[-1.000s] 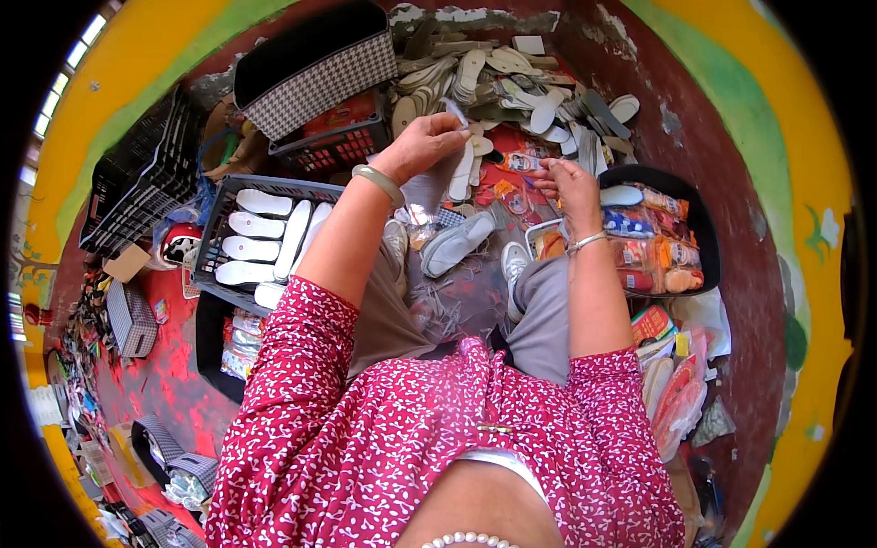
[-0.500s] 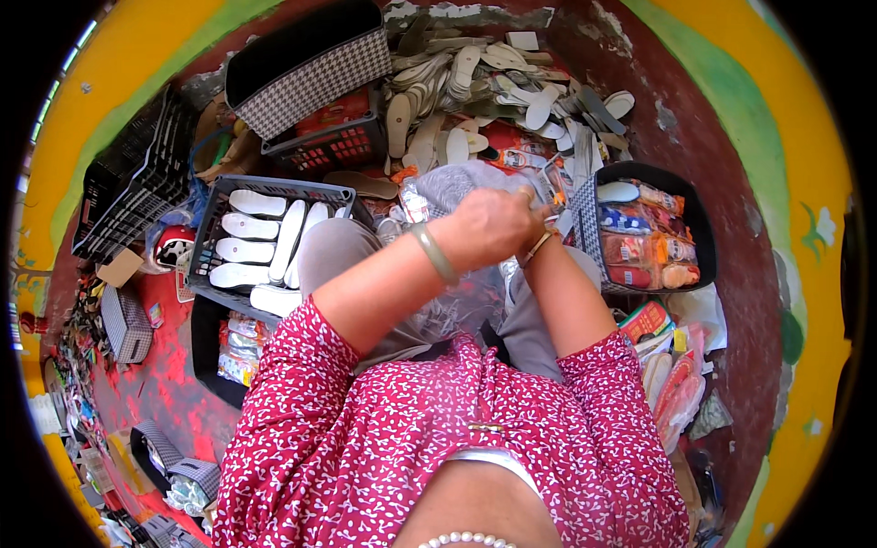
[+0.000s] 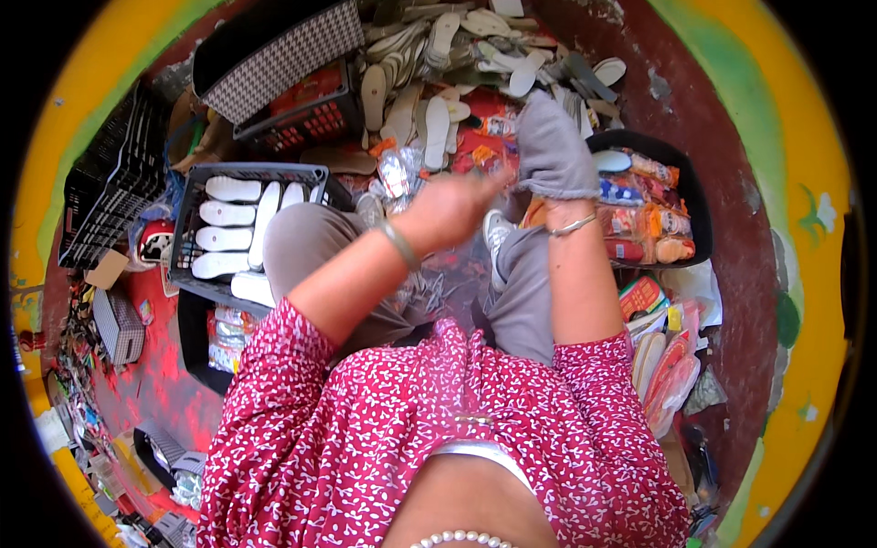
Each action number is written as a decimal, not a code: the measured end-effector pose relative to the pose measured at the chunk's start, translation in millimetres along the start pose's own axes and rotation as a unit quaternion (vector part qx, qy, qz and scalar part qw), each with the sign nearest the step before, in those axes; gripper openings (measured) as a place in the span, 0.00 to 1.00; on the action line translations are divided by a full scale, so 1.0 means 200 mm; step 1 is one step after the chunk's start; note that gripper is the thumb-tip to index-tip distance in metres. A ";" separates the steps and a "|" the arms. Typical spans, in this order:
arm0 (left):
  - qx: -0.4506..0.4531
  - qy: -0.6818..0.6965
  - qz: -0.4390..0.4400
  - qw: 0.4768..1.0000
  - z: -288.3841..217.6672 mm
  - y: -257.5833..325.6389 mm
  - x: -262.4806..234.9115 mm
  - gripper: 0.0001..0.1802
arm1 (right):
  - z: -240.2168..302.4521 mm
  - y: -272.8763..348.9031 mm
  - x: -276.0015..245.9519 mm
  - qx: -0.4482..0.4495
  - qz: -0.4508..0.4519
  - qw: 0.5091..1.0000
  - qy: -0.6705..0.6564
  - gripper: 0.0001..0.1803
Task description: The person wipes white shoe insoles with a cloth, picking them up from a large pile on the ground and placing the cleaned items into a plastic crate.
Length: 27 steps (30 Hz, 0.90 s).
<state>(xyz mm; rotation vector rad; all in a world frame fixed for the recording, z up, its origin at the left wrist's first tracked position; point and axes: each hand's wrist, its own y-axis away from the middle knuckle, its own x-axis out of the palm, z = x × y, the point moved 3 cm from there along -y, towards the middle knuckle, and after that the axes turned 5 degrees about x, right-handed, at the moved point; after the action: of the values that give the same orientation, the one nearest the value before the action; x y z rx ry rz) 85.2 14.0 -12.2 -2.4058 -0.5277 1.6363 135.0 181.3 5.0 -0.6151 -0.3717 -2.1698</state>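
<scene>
Crate (image 3: 196, 196): black, white insoles inside, left of your knees.
Left hand (image 3: 445, 208): blurred, curled narrow; contents cannot be told.
Grey insole (image 3: 551, 151): just right of the left hand, draped over your right hand (image 3: 559, 187); looks light and floppy, so grip mid-length.

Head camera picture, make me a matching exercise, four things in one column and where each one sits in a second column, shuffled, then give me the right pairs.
Things:
1. grey insole
2. white insoles
3. packaged insoles
4. loose pile of insoles

Places:
A. in the black tub on the person's right
B. heaped on the floor at the far side, ahead of the knees
C. over the right hand, raised
D. lined up in the black slatted crate on the person's left

Pairs: 1-C, 2-D, 3-A, 4-B
</scene>
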 end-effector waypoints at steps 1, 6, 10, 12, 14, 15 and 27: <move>-0.008 0.055 -0.112 0.992 0.14 -0.03 0.04 0.26 | 0.01 -0.01 -0.04 -0.036 0.001 0.990 0.137 0.04; -0.326 0.107 -0.132 0.930 0.74 -0.15 0.12 0.15 | 0.10 -0.08 -0.06 -0.209 0.025 0.647 0.733 0.06; -0.370 0.085 0.072 0.922 1.07 -0.01 0.66 0.17 | -0.02 -0.12 -0.09 -0.145 0.066 0.717 0.678 0.09; -0.403 0.086 0.161 0.897 1.15 0.11 0.93 0.19 | -0.05 -0.05 -0.11 -0.006 0.059 0.970 0.237 0.14; -0.436 0.114 0.197 0.871 1.05 0.21 1.06 0.20 | -0.06 -0.01 -0.15 0.051 0.037 0.997 0.038 0.18; -0.461 0.139 0.191 0.855 0.99 0.27 1.08 0.21 | -0.05 -0.02 -0.18 0.042 0.037 0.994 0.090 0.19; -0.414 0.000 0.200 0.888 1.06 0.51 1.38 0.18 | 0.05 0.01 0.03 -0.163 0.060 0.596 0.784 0.34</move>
<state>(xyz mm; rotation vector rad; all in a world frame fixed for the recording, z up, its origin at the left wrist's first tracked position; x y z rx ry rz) -1.5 16.6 -364.2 -3.3092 -0.9336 1.8115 136.8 180.9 17.3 1.1648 1.0054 -1.8066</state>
